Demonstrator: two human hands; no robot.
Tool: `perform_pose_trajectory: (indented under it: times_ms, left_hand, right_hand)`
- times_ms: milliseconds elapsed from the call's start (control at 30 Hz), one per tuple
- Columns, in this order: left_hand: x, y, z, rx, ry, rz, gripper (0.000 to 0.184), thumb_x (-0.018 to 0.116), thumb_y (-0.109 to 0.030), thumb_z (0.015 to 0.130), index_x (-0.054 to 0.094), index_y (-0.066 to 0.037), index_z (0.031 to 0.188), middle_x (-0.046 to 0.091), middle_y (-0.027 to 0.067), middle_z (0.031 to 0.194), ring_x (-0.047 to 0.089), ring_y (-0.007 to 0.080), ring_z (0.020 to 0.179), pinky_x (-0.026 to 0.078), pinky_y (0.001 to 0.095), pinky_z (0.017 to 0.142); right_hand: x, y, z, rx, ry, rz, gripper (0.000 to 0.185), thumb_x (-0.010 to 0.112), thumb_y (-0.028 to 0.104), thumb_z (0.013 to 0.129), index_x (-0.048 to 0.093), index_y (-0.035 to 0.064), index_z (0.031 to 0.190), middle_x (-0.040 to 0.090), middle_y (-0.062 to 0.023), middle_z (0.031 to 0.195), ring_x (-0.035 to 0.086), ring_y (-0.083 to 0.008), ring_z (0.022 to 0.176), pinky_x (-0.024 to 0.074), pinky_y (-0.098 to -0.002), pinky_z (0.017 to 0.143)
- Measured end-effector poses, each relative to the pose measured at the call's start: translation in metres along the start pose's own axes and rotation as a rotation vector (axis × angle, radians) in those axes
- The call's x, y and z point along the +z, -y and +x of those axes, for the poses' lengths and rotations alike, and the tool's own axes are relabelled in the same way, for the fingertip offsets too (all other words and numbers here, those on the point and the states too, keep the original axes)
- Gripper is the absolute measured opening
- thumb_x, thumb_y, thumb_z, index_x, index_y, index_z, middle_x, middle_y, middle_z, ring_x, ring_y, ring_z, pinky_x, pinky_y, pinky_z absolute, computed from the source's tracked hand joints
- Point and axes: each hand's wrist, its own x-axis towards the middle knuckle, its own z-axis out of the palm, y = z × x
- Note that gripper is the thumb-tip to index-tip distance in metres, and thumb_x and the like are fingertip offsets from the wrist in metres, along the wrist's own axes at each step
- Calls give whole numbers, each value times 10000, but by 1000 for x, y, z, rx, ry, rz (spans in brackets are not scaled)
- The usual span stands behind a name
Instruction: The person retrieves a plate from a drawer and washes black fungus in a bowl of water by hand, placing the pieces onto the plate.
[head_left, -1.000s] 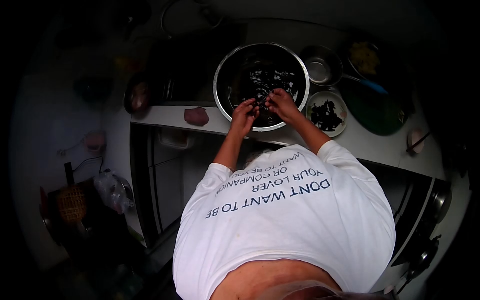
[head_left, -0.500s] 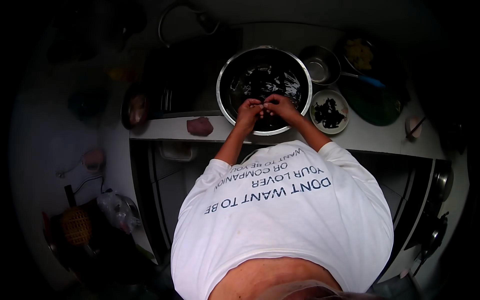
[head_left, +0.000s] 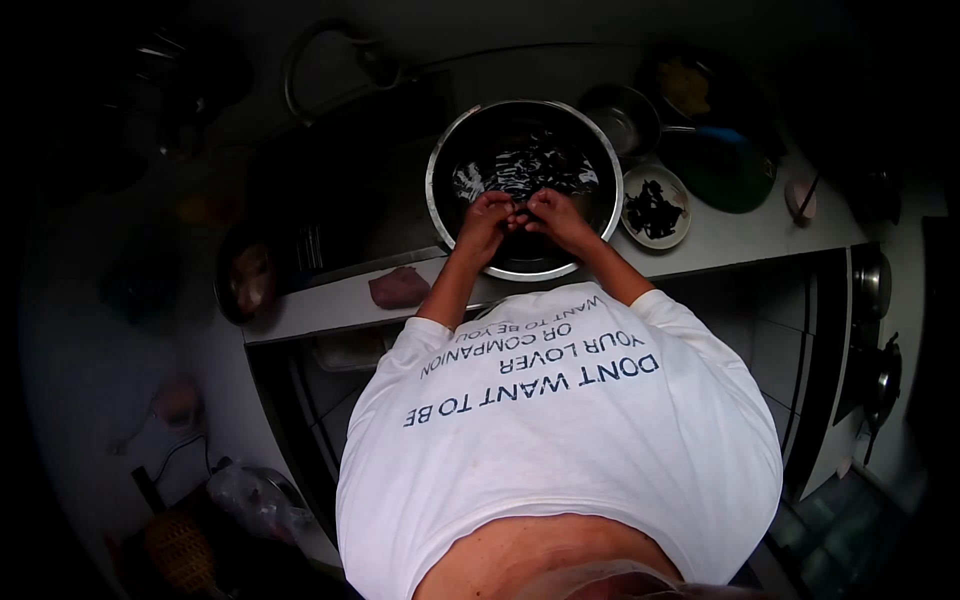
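Note:
A wide metal basin (head_left: 436, 205) holds dark, rippling liquid with glints of light. Over its near side my left hand (head_left: 487, 225) and my right hand (head_left: 556, 220) meet, fingers pinched together at the tips. Something small and dark seems to lie between the fingertips, too small to make out. Right of the basin, a white bowl (head_left: 683, 222) contains dark pieces (head_left: 652, 208). A reddish-pink lump (head_left: 399, 288) lies on the counter edge, left of my left forearm.
A pan (head_left: 622, 118) with a blue handle stands behind the bowl, beside a green round board (head_left: 725, 180). Yellow food (head_left: 684, 87) sits at the back right. An oval dish (head_left: 248, 274) is at the left counter end; a plastic bag (head_left: 255, 500) lies lower left.
The view has turned and shifted, so the counter appears tilted. My hands, apart at first, have come together at the fingertips over the basin.

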Motion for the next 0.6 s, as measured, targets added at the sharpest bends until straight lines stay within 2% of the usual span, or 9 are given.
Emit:
perform_pose_trajectory:
  times_ms: [300,400,500,600]
  left_hand:
    - [-5,0,6,-5,23,45,132,505,15,741,489,-21,867,526,77,695,480,128,562,374,242,495]
    - [-15,4,13,-11,84,12,141,487,16,746,478,-21,882,515,72,682,454,124,533,373,244,488]
    - [-9,5,12,0,27,11,154,481,7,753,466,-23,903,511,72,676,438,119,520,367,242,479]
    - [-9,6,10,33,64,14,151,506,-29,775,456,-28,917,508,69,671,437,113,517,362,237,475]
  right_hand:
    - [11,13,-13,-60,-38,208,125,498,142,874,436,62,947,565,-114,931,586,-197,820,507,-284,685]
    - [10,14,-12,-44,-75,198,136,506,138,869,433,66,959,563,-116,926,584,-197,812,506,-287,691]
    - [10,12,-10,-37,-82,162,164,520,131,859,442,59,983,560,-105,932,582,-186,802,509,-290,694]
    - [17,10,-5,-60,-102,56,200,556,142,839,466,62,998,564,-67,901,573,-143,788,491,-251,678]
